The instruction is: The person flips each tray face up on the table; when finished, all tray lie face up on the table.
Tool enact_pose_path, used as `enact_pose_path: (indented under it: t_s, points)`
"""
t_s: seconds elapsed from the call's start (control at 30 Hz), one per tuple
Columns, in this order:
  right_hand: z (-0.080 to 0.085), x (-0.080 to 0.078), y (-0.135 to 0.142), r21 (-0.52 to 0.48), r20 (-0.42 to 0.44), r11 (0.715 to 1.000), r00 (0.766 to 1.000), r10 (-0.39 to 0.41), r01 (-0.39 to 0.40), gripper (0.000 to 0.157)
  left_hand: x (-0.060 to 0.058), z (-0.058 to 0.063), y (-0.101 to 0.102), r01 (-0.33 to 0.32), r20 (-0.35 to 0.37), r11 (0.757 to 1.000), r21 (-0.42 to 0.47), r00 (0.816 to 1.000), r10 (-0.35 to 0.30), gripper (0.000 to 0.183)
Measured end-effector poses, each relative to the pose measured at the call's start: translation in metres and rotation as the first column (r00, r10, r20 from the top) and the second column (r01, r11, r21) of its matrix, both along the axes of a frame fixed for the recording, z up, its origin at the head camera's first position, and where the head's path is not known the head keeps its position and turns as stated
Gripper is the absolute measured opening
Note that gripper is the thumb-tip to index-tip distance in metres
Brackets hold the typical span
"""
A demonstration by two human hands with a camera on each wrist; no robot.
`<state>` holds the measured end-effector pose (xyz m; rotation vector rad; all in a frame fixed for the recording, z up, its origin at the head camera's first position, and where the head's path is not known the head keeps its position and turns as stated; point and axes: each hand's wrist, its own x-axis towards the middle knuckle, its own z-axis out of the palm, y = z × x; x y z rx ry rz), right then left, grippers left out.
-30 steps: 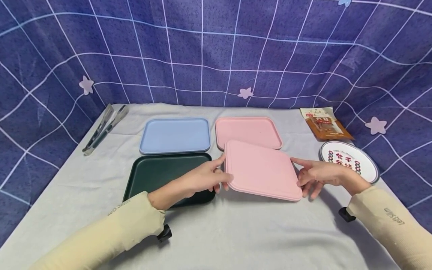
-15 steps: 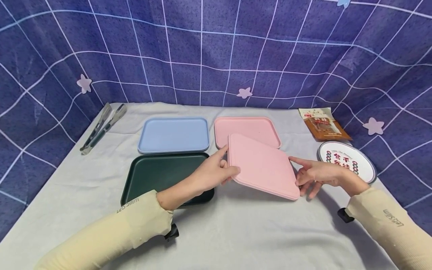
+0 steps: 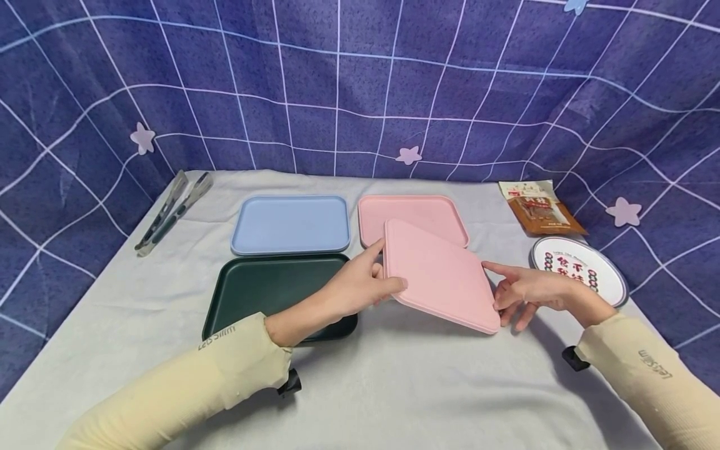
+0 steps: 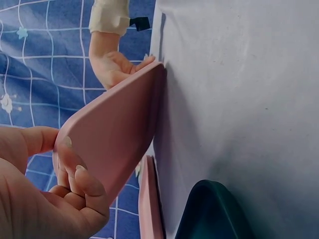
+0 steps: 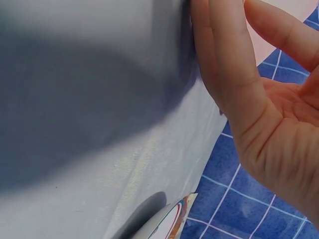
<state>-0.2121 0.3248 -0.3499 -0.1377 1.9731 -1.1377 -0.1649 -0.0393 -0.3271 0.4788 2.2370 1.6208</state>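
Observation:
A pink tray is tilted above the cloth in the head view, left side raised and near right corner low. My left hand pinches its left edge, thumb over the upper face and fingers below. At the right edge, my right hand holds the tray with its index finger stretched to the far corner and the other fingers curled low. The left wrist view shows the shaded underside of the tray between both hands. A second pink tray lies behind, partly covered by the raised one.
A dark green tray lies beneath the left forearm, with a light blue tray behind it. Metal tongs rest at far left. On the right are a brown food packet and a white oval plate with printed lettering.
My left hand has moved right and slightly up, raising the left side of the pink tray so its tilt is steeper. The right hand has stayed almost in place.

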Motion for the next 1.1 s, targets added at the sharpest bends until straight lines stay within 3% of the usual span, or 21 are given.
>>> enact_pose_path:
  t_s: [0.37, 0.73, 1.1]
  points:
    - [0.002, 0.0, -0.001, 0.012, -0.01, 1.0, 1.0, -0.003, 0.003, 0.105, 0.001, 0.007, 0.003, -0.006, -0.022, 0.998, -0.055, 1.0, 0.005, 0.094]
    - [0.002, 0.0, 0.0, 0.014, -0.009, 1.0, 1.0, 0.001, -0.001, 0.105, 0.004, 0.015, 0.013, -0.058, -0.102, 0.996, -0.065, 0.994, 0.051, 0.082]
    - [0.004, 0.003, -0.005, 0.034, -0.046, 0.999, 0.999, -0.016, 0.018, 0.106, 0.006, 0.022, 0.019, -0.118, -0.145, 0.99, -0.081, 0.984, 0.105, 0.086]
